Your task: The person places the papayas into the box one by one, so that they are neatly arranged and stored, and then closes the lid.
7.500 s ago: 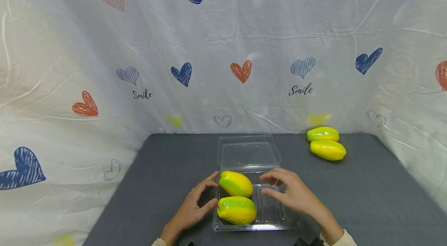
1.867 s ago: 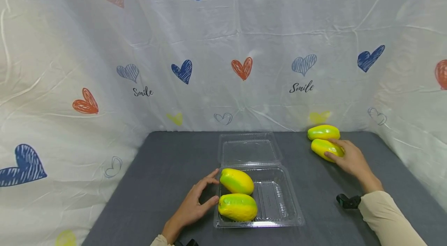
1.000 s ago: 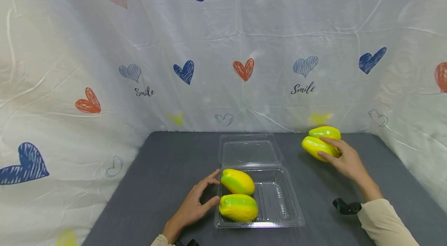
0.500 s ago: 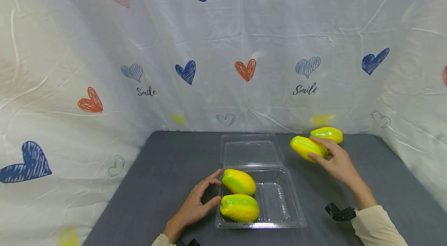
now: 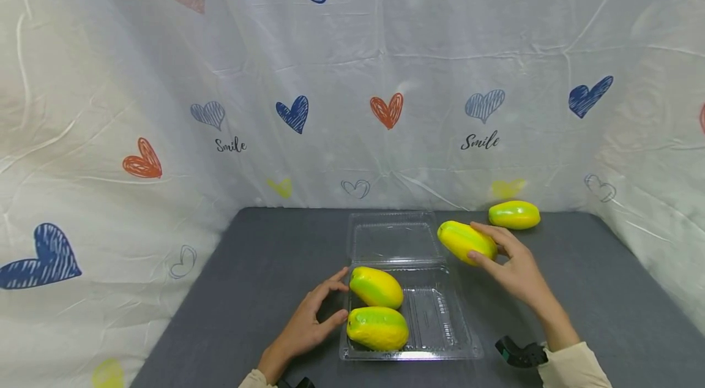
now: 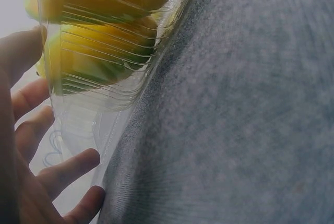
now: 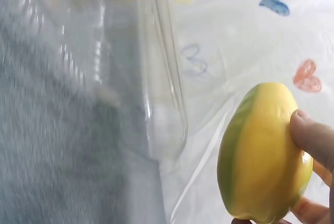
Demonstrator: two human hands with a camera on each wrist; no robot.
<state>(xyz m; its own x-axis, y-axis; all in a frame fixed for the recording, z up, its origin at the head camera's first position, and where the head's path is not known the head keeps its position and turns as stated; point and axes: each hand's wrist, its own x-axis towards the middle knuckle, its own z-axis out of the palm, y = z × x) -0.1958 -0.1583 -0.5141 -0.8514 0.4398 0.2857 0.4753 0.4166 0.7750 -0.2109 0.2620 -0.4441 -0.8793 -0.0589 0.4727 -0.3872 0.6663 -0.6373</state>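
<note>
Two yellow-green oval fruits [image 5: 377, 329] lie in a clear plastic clamshell [image 5: 435, 355], my left hand [image 5: 307, 322] spread beside it, my right hand [image 5: 516, 268] gripping a third [image 5: 464, 242], a fourth [image 5: 514, 215] remaining outside.

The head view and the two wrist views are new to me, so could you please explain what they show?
There is no machine here: a person works with two bare hands. The widest picture comes from a camera worn on the head; the other two come from cameras on the wrists, each facing its own hand's work. On the dark grey surface lies an open clear plastic box holding two yellow-green fruits, which look like papayas. The left hand touches the box's left side. The right hand has a third fruit in its grip, near the lid. A fourth fruit lies at the back right.
</note>
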